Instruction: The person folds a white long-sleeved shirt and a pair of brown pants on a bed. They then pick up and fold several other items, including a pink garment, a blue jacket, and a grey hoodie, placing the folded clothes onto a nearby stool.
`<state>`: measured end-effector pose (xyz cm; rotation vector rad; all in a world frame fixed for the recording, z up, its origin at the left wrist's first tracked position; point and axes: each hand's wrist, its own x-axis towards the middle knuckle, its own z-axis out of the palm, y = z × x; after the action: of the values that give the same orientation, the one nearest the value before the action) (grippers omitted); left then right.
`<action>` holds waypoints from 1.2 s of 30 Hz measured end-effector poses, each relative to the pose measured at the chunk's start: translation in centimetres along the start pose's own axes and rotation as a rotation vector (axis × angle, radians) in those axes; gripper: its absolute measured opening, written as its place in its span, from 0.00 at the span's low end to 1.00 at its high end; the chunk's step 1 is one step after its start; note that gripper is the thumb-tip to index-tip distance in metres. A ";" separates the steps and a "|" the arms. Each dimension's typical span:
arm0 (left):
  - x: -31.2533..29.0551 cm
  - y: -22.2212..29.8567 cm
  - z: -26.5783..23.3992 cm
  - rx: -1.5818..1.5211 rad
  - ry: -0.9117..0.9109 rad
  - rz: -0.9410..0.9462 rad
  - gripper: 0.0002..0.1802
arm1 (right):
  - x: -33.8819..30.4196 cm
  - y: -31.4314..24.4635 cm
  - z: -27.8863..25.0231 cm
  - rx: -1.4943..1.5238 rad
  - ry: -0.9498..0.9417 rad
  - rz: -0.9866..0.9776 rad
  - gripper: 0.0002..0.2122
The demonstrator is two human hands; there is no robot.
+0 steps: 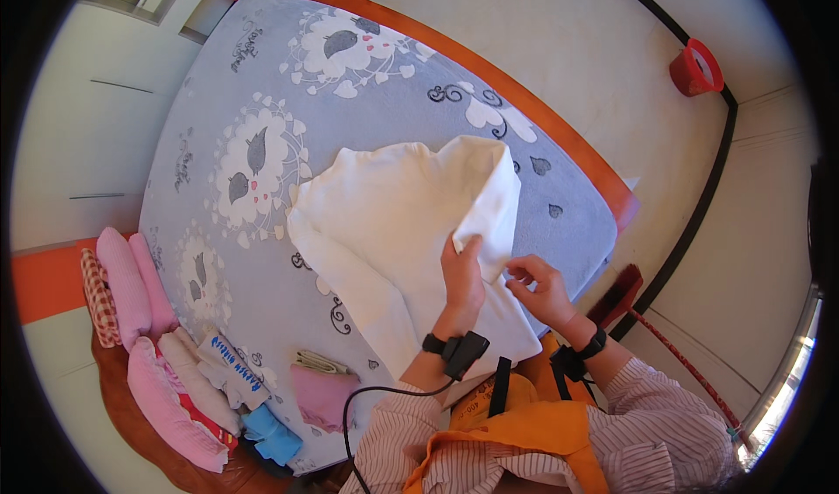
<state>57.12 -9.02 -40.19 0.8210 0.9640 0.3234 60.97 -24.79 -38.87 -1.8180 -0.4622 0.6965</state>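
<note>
A white long-sleeved top (384, 201) lies spread on the bed, one sleeve running down toward me and its right side folded up. My left hand (463, 280) grips an edge of that raised fabric, thumb pointing up. Just to the right, my right hand (540, 289) has curled fingers, their tips at the fabric's edge; the exact pinch is partly hidden. Both wrists wear black bands, and a cable runs from the left one.
The bed (384, 114) has a grey-blue patterned sheet and an orange wooden edge. A folded pink cloth (323, 398), a blue bundle (272, 434) and pink pillows (175, 407) lie at the lower left. A red bucket (696, 69) and a broom (617, 295) stand right.
</note>
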 end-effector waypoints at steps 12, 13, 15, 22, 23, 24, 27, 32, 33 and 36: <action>0.9 14.4 -13.1 0.024 -0.027 0.280 0.20 | -15.7 12.8 5.5 -0.557 0.123 0.181 0.13; 0.9 15.1 -15.9 0.052 -0.004 0.284 0.21 | -15.9 13.0 6.0 -0.572 0.119 0.179 0.12; 0.3 17.1 -22.8 0.108 0.079 0.315 0.21 | -16.2 10.3 7.2 -0.583 0.089 -0.015 0.11; -1.8 23.5 -34.4 0.097 0.215 0.429 0.19 | -18.2 7.3 15.4 -0.596 -0.241 -0.227 0.13; -2.0 23.9 -34.6 0.099 0.212 0.445 0.18 | -18.3 7.5 16.2 -0.591 -0.261 -0.189 0.14; -2.2 24.2 -34.7 0.101 0.209 0.461 0.18 | -18.5 7.6 16.9 -0.585 -0.280 -0.152 0.15; -3.3 23.2 -34.4 0.134 0.143 0.502 0.17 | -18.8 7.2 17.9 -0.531 -0.297 -0.060 0.17; -4.7 21.2 -30.0 0.229 0.053 0.491 0.17 | -19.1 7.9 16.8 -0.565 -0.283 0.021 0.17; -4.5 21.1 -29.4 0.221 0.027 0.492 0.18 | -19.2 7.8 16.4 -0.587 -0.291 0.031 0.17; -3.9 21.1 -27.6 0.204 0.002 0.497 0.17 | -20.0 6.4 16.6 -0.705 -0.307 -0.080 0.18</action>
<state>34.34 15.72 -30.71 1.2485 0.7929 0.6595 34.92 -27.40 -44.16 -2.3314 -1.0827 0.8244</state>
